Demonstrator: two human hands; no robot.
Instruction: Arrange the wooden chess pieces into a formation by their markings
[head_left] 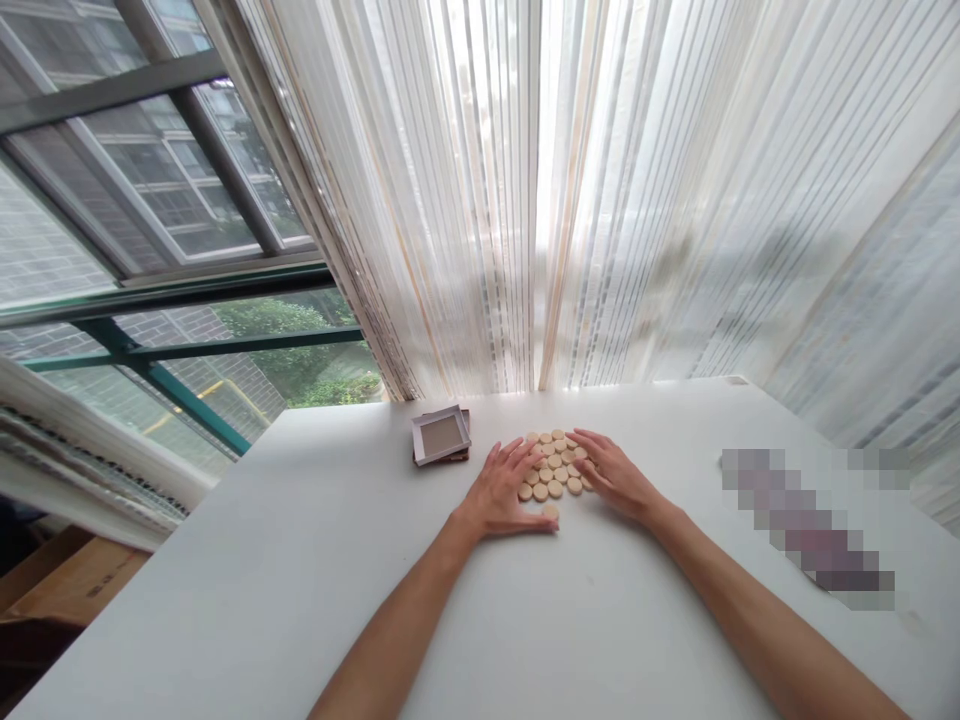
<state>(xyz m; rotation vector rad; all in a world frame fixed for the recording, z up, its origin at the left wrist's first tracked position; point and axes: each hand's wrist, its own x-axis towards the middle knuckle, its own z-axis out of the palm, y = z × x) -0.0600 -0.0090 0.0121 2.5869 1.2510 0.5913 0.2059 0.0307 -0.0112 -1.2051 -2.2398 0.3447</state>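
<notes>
Several round, pale wooden discs point(553, 468) lie flat in a cluster on the white table point(315, 560). My left hand point(501, 493) rests flat at the cluster's left edge, fingers stretched out and touching the discs; one disc point(550, 512) sits apart by its thumb. On the right edge of the cluster my right hand point(613, 473) lies flat as well, fingers spread over the discs. Neither hand holds anything.
A small open grey box point(440, 436) with a brown inside sits on its lid, left of the discs near the table's far edge. Striped sheer curtains point(570, 200) hang behind the table. A window point(150, 200) is at left. A blurred patch covers the table's right side.
</notes>
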